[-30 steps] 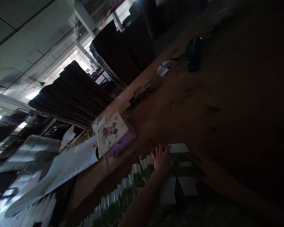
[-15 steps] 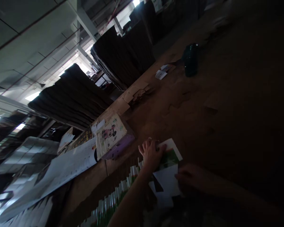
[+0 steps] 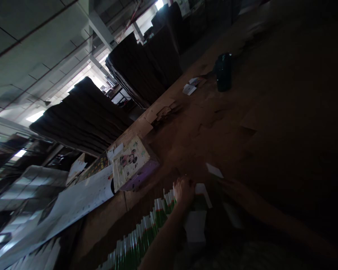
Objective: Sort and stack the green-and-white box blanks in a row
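Observation:
My left hand (image 3: 184, 190) is at the far end of a row of flat green-and-white cartons (image 3: 135, 240), fingers curled down against the end carton. Just right of it lies another green-and-white carton (image 3: 203, 195) with white flaps, partly in shadow. My right hand (image 3: 228, 185) is dim and smeared by motion. It grips a separate flat carton (image 3: 215, 170), whose white flaps show above and below the fingers. The lower part of this carton fades into the dark.
A box with a cartoon mouse (image 3: 129, 163) sits left of my hands, beside a long printed sheet (image 3: 84, 191). Further off on the brown table (image 3: 191, 127) are small papers (image 3: 189, 89) and a dark green container (image 3: 224, 73). Tall dark stacks (image 3: 84, 116) stand beyond.
My left hand has slid toward me and its spread fingers have curled in at the row's end. My right hand has lifted a carton away to the right.

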### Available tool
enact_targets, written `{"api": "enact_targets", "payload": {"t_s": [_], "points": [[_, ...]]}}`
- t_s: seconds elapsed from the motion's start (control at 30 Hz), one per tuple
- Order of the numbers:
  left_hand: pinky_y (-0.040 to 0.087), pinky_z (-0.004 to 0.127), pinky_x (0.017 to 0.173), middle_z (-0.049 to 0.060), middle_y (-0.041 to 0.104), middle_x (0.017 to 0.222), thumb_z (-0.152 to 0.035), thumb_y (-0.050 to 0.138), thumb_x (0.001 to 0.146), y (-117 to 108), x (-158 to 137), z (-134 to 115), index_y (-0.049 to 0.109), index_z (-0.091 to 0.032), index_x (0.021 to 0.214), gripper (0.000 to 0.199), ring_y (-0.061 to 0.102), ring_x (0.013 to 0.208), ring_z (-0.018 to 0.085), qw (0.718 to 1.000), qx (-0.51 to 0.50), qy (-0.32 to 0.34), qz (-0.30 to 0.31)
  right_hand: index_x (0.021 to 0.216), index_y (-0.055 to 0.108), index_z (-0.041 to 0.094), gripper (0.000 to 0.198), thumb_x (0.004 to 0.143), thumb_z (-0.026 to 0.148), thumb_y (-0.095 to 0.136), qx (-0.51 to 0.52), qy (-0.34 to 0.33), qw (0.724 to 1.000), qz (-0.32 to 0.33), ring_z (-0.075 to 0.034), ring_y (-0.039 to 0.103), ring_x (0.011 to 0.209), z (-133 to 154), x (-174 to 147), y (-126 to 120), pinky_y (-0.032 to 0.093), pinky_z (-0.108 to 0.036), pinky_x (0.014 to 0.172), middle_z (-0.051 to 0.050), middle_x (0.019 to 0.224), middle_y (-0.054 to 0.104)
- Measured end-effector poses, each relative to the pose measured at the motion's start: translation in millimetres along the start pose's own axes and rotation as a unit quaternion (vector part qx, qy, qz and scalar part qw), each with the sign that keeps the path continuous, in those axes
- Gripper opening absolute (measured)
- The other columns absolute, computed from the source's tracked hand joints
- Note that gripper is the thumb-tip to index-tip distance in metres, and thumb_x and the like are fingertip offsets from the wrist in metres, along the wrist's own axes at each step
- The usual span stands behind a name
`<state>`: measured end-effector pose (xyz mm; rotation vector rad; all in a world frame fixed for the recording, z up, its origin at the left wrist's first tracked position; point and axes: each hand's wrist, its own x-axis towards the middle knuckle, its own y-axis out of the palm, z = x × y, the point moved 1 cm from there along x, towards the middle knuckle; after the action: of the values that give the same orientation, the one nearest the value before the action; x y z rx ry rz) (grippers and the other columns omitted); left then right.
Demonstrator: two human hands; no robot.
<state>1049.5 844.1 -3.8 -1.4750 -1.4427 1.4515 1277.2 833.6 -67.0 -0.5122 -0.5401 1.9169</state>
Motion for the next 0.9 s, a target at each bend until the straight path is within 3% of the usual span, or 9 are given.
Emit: {"api": "enact_targets", "payload": {"t_s": [0.1,0.2,0.33,0.5,0.67,0.73,0.83,0.9], "points": [[0.040,0.035,0.091,-0.001,0.072,0.101,-0.022,0.058,0.086,4.5,-0.4,-0.1,0.070,-0.026,0.085,0.013,0.059,0.107,0.021,1.000,-0.006,0.000,-0.011,0.144,0.048,0.029,0.069,0.090,0.068,0.031,-0.044,-0.049,0.997,0.033,-0.036,0.031,0.142,-5.7,-6.8,55.1,0.035,-0.057,0.111,-0.010,0.157,0.035],[0.039,0.034,0.089,-0.001,0.072,0.101,-0.023,0.058,0.087,9.1,-0.8,0.3,0.069,-0.026,0.083,0.012,0.058,0.106,0.020,1.000,-0.001,0.004,-0.025,0.149,0.038,0.034,0.064,0.093,0.064,0.031,-0.092,-0.054,0.994,0.036,-0.038,0.023,0.145,-22.4,-14.1,82.0,0.029,-0.062,0.111,-0.009,0.162,0.023],[0.038,0.035,0.090,-0.002,0.071,0.101,-0.023,0.057,0.087,12.3,-1.4,1.6,0.068,-0.026,0.083,0.012,0.057,0.106,0.020,0.999,0.009,0.017,-0.031,0.150,0.035,0.036,0.063,0.093,0.063,0.034,-0.132,-0.077,0.988,0.029,-0.041,0.020,0.145,-29.1,-17.3,84.6,0.034,-0.061,0.108,-0.010,0.163,0.018],[0.038,0.040,0.095,0.001,0.067,0.109,-0.029,0.056,0.088,13.8,-4.5,-2.8,0.067,-0.027,0.094,0.013,0.055,0.110,0.022,0.998,0.038,0.034,-0.022,0.145,0.045,0.034,0.064,0.089,0.065,0.040,-0.213,-0.085,0.973,-0.015,-0.044,0.034,0.139,-13.6,-14.0,81.5,0.033,-0.065,0.106,-0.016,0.155,0.036],[0.028,0.050,0.110,0.006,0.046,0.144,-0.039,0.065,0.081,19.8,-7.8,-11.8,0.049,-0.031,0.135,0.057,0.038,0.132,0.029,0.994,0.070,0.088,0.016,0.134,0.058,0.036,0.050,0.088,0.055,0.048,-0.221,-0.114,0.968,0.019,-0.039,0.046,0.133,-21.6,-8.0,50.4,0.039,-0.063,0.102,-0.011,0.143,0.055],[0.024,0.051,0.113,0.005,0.043,0.147,-0.036,0.065,0.082,22.3,-8.3,-13.5,0.047,-0.033,0.137,0.058,0.035,0.135,0.028,0.993,0.073,0.084,0.025,0.129,0.062,0.035,0.047,0.085,0.048,0.052,-0.209,-0.106,0.972,0.003,-0.039,0.045,0.133,-43.1,-10.4,23.3,0.039,-0.063,0.102,-0.010,0.144,0.054],[0.021,0.051,0.114,0.004,0.045,0.146,-0.033,0.065,0.081,23.7,-8.2,-15.3,0.047,-0.034,0.137,0.059,0.034,0.136,0.028,0.995,0.058,0.071,0.032,0.127,0.064,0.030,0.052,0.076,0.034,0.054,-0.217,-0.050,0.971,-0.081,-0.045,0.036,0.137,-76.2,-18.3,-21.7,0.030,-0.068,0.105,-0.015,0.146,0.050],[0.020,0.051,0.115,0.004,0.047,0.144,-0.034,0.067,0.078,20.8,-6.8,-16.7,0.047,-0.034,0.137,0.063,0.034,0.136,0.028,0.997,0.038,0.061,0.039,0.126,0.065,0.026,0.056,0.071,0.031,0.055,-0.204,0.001,0.973,-0.106,-0.047,0.038,0.135,-78.2,-19.7,-45.9,0.035,-0.067,0.102,-0.020,0.141,0.054]]}}
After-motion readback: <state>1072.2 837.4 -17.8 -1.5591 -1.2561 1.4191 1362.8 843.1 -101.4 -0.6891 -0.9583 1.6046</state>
